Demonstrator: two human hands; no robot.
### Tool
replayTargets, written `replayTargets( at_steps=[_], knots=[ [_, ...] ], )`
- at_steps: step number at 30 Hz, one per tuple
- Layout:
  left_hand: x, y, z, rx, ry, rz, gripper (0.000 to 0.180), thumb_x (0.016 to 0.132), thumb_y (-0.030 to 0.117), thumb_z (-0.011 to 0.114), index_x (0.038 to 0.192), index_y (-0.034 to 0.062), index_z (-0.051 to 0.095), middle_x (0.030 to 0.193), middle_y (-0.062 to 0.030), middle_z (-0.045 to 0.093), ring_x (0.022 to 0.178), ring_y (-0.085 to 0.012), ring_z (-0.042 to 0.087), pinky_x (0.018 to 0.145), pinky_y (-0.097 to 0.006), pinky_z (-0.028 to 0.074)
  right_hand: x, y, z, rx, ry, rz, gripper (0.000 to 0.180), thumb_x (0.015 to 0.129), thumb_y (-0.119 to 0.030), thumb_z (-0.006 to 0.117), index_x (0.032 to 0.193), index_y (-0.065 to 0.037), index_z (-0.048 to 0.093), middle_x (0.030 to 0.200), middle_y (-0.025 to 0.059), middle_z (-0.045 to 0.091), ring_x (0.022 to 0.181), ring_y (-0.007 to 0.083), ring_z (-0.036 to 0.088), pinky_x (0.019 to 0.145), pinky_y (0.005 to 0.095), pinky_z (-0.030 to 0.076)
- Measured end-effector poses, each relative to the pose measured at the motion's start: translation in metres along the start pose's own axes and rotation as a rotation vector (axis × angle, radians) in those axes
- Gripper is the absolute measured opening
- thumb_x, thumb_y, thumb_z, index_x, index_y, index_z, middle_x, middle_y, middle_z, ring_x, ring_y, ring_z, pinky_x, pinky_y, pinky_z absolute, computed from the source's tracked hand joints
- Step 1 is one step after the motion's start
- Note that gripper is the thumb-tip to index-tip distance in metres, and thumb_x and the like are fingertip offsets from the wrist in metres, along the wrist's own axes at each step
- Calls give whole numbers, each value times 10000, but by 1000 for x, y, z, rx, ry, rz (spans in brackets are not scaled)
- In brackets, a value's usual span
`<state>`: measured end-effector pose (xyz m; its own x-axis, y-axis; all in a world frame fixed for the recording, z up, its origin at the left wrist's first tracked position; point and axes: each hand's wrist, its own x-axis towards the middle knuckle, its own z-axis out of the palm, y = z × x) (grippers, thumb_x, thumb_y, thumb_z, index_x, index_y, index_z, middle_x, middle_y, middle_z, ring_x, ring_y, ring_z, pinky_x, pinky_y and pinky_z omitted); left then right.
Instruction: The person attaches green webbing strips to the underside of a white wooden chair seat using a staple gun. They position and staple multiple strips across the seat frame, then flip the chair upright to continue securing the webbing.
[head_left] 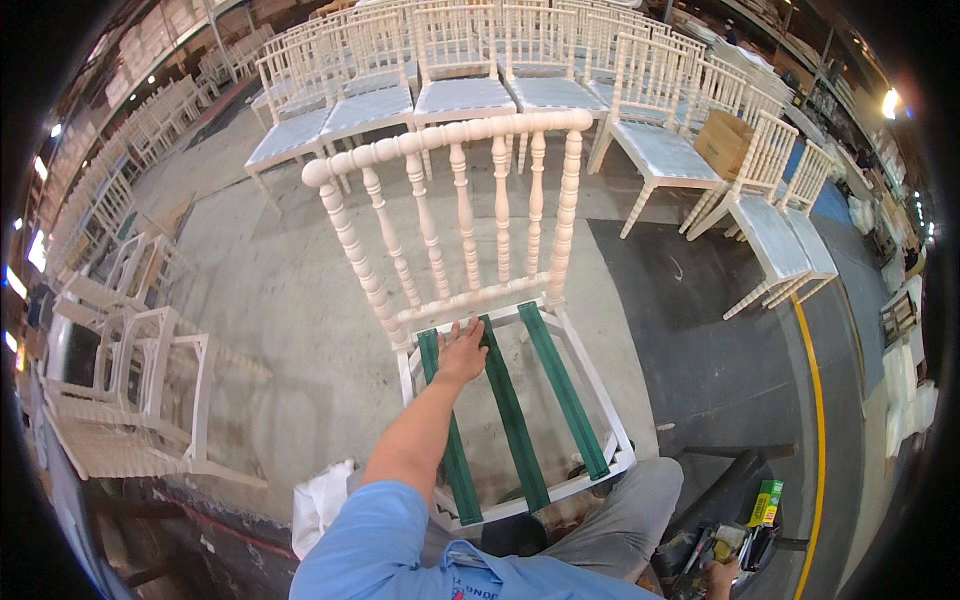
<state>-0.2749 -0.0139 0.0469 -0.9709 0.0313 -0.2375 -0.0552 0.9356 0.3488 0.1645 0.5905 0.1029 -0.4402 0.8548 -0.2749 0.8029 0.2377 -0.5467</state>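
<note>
A whitish wooden chair (465, 205) with turned spindles stands in front of me, its seat an open frame. Three green webbing straps (515, 420) run from the back rail to the front rail. My left hand (462, 352) lies near the back of the seat, fingers stretched out, touching the middle strap by its far end. At the lower right my right hand (720, 577) is among a pile of tools (705, 548), its fingers curled. What those fingers hold, if anything, is too small to make out.
A green and yellow box (766, 503) sits beside the tools. Rows of chairs with pale seats (465, 97) stand behind, with a cardboard box (724, 143) among them. Unfinished chair frames (150, 385) are stacked at left. A yellow floor line (818, 430) runs along the right.
</note>
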Motion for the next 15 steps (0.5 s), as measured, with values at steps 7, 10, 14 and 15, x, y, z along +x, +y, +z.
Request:
replayTargets(
  at_steps=[7,10,14,15],
  knots=[
    [-4,-4,19,-19,109,15,650,960,328,564,1546,205,314,1636,25,234,1504,-301,207,1214,-569,138,-27,-112,-6,400,-133,-399,575,698,-59,679,1252,-12,536,1123,90,609,1042,226,589,896,349,464],
    [-9,-14,21,-27,138,-9,644,957,312,574,1539,201,324,1628,26,249,1502,-298,207,1217,-565,133,-74,-241,16,542,-399,-389,454,870,-237,731,1232,-15,568,1067,95,640,1035,228,598,916,364,458],
    [-5,-8,25,-73,176,7,639,951,291,588,1530,194,337,1612,36,275,1502,-292,203,1221,-561,124,-104,-354,77,413,-697,-530,351,887,-218,730,1159,-41,596,885,50,646,780,170,633,695,323,521],
    [-4,-8,25,-87,193,5,638,948,290,593,1527,195,343,1609,36,281,1501,-292,205,1221,-561,123,-104,-372,98,385,-804,-433,312,893,-225,732,1115,-48,604,825,40,633,686,153,624,599,314,524]
  ],
)
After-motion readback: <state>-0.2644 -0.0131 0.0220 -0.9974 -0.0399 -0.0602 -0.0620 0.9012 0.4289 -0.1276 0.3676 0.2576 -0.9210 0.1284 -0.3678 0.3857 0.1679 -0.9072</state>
